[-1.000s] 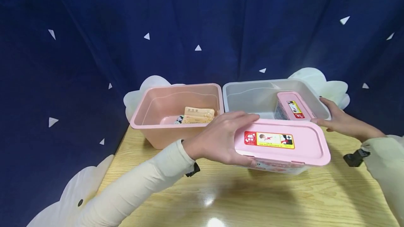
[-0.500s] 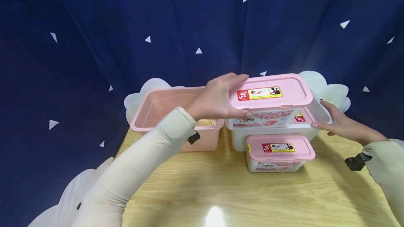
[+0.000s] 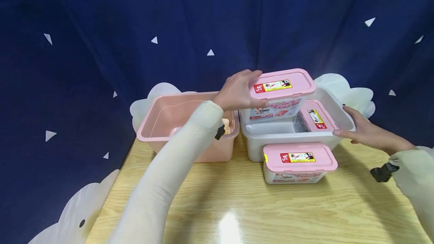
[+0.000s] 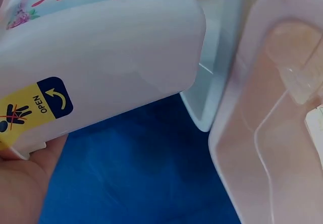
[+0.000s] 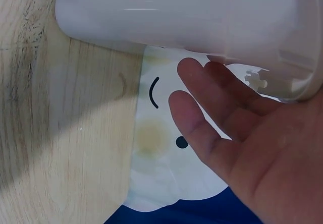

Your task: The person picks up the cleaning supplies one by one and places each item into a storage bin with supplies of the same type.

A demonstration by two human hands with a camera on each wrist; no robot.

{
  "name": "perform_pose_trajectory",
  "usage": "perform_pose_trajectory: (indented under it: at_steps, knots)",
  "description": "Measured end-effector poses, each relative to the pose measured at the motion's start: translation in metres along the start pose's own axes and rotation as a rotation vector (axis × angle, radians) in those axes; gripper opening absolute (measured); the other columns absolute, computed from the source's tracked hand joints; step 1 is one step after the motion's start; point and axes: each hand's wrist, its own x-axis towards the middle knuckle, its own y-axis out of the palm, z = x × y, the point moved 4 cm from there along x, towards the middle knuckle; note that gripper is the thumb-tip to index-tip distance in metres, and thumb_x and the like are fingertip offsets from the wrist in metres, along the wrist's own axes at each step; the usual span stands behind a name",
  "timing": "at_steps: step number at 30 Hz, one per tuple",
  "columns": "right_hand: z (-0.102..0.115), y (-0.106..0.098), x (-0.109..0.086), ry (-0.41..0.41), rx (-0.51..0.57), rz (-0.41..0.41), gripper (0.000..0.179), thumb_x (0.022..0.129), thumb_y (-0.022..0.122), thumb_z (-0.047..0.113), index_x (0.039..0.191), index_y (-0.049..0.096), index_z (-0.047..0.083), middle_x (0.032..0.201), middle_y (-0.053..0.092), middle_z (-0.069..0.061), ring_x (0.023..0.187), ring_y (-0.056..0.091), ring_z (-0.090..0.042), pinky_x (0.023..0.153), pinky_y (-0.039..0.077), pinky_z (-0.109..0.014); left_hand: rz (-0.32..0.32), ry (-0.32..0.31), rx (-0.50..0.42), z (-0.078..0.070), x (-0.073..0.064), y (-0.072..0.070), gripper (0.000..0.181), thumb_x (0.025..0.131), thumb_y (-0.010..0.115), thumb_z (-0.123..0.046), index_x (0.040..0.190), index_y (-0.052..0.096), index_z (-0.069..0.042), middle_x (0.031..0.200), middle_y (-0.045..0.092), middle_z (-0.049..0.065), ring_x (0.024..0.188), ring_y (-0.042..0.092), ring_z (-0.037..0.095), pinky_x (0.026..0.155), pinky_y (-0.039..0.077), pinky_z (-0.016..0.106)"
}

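The box (image 3: 300,165) nearest me stands on the desk (image 3: 288,214) just in front of the grey bin (image 3: 254,149); if someone tugs that bin forward, I reckon it would shove the box along. The right grip (image 3: 364,131) has its thumb over the bin's right rim and its fingers outside; should that hold slacken, the bin could shift. Inside, to the right, sits another box (image 3: 317,116). Above the bin's left part hangs the lifted box (image 3: 281,95), held at one end by the left grip (image 3: 235,92). That's what worries me: weight out past the fingers might twist it loose, and squeezing near the "OPEN" mark (image 4: 53,98) could spring the lid. Its base might also catch the left wall.

The desk is pale, grainy wood with a bright glare. Just left of the grey bin stands a peach bin (image 3: 210,155). Beyond, white cloud shapes (image 3: 342,86) front a navy curtain (image 3: 203,10) scattered with white triangles.
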Motion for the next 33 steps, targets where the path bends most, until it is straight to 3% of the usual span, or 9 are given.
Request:
perform_pose_trajectory:
  at_steps: [7, 14, 22, 33]
  knots:
    - [0.003, -0.002, -0.008, 0.021, 0.006, -0.023, 0.103, 0.097, 0.058, 0.04, 0.156, -0.02, 0.006, 0.15, 0.014, -0.042, 0.121, 0.038, -0.056, 0.072, 0.057, -0.053, 0.059, -0.06, -0.025, 0.009, 0.021, 0.01, 0.092, 0.07, 0.08, -0.052, 0.149, 0.044, -0.021, 0.126, 0.059, -0.001, 0.108, 0.054, 0.013, 0.09, 0.048, 0.027]
    - [0.006, 0.001, -0.011, 0.012, 0.019, -0.044, 0.103, 0.096, 0.059, 0.039, 0.157, -0.018, 0.008, 0.151, 0.015, -0.04, 0.121, 0.038, -0.056, 0.07, 0.056, -0.052, 0.061, -0.057, -0.033, 0.02, 0.034, 0.023, 0.091, 0.069, 0.081, -0.053, 0.148, 0.045, -0.022, 0.123, 0.06, 0.0, 0.106, 0.055, 0.015, 0.091, 0.048, 0.03]
    - [0.013, 0.01, -0.009, 0.008, 0.046, -0.022, 0.102, 0.096, 0.059, 0.038, 0.156, -0.017, 0.006, 0.151, 0.014, -0.04, 0.123, 0.039, -0.056, 0.072, 0.056, -0.053, 0.097, -0.122, -0.01, 0.046, 0.031, 0.04, 0.098, 0.07, 0.082, -0.053, 0.152, 0.04, -0.02, 0.136, 0.057, 0.003, 0.116, 0.052, 0.017, 0.105, 0.044, 0.033]
    - [0.018, 0.013, -0.012, 0.013, 0.051, -0.003, 0.102, 0.096, 0.059, 0.04, 0.157, -0.018, 0.009, 0.152, 0.015, -0.038, 0.124, 0.04, -0.054, 0.075, 0.056, -0.05, 0.234, -0.119, 0.157, 0.057, 0.028, 0.049, 0.095, 0.07, 0.083, -0.054, 0.148, 0.039, -0.024, 0.129, 0.058, 0.001, 0.113, 0.053, 0.017, 0.102, 0.047, 0.034]
